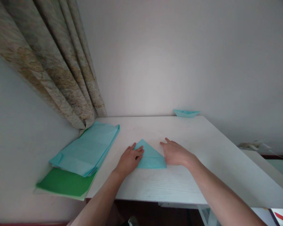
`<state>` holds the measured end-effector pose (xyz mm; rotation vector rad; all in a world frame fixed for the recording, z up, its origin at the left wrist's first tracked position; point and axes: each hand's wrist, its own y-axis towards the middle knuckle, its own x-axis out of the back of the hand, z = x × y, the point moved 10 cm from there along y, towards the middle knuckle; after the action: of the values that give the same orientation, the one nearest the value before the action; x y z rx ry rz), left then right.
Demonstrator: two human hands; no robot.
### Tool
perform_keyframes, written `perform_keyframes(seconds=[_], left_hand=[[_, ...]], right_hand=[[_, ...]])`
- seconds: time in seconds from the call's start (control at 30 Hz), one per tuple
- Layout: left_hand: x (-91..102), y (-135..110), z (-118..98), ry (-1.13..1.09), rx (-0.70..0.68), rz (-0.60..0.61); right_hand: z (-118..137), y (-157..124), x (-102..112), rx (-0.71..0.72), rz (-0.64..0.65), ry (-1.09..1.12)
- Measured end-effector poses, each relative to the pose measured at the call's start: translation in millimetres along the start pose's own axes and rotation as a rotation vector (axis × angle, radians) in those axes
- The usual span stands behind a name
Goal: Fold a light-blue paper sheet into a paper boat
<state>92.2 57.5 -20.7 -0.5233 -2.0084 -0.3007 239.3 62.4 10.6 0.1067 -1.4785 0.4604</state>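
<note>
table: white wood-grain tabletop [186, 133]
paper: stack of light-blue paper sheets [85, 150] lying over green paper sheet [64, 182]
boat: small light-blue folded paper boat [186, 113], far table edge
curtain: beige patterned fabric curtain [61, 69], left

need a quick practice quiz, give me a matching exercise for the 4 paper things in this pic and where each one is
Things
1. folded blue paper triangle
2. blue paper boat
3. stack of pale blue paper
4. green paper sheet

Places
A. beneath the pale blue stack, showing past its near end
B. at the far edge of the table, by the wall
C. between the left hand and the right hand
D. left of both hands, lying on the green paper sheet

Pairs: 1-C, 2-B, 3-D, 4-A
</note>
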Motion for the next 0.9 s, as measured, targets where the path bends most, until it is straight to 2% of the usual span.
perform_keyframes(seconds=[0.07, 0.13, 0.2, 0.3, 0.4, 0.57, 0.7, 0.9], left_hand=[[2.9, 1.3, 2.9, -0.048, 0.008, -0.028], [6.6, 2.5, 4.5, -0.092, 0.002, -0.06], [10.4, 3.0, 4.9, -0.116, -0.017, -0.079], [13.9, 0.3, 1.3, -0.099, -0.088, -0.049], [14.1, -6.3, -2.6, -0.052, -0.153, 0.043], [13.2, -16.6, -6.6, -0.008, -0.18, 0.169], [14.3, -21.1, -8.4, 0.016, -0.178, 0.168], [14.9, -22.4, 3.8, 0.037, -0.124, 0.12]], right_hand=[[4.8, 5.9, 12.3, 0.052, -0.13, 0.05], [19.0, 8.8, 20.3, 0.17, -0.22, 0.117], [38.1, 8.9, 18.8, 0.3, -0.226, 0.17], [59.7, 7.5, 11.2, 0.38, -0.212, 0.18], [72.0, 5.6, 6.2, 0.402, -0.206, 0.164], [79.4, 1.2, 4.8, 0.447, -0.181, 0.139], [79.0, -0.5, 5.6, 0.455, -0.179, 0.134], [69.1, 3.7, 1.7, 0.396, -0.16, 0.144]])
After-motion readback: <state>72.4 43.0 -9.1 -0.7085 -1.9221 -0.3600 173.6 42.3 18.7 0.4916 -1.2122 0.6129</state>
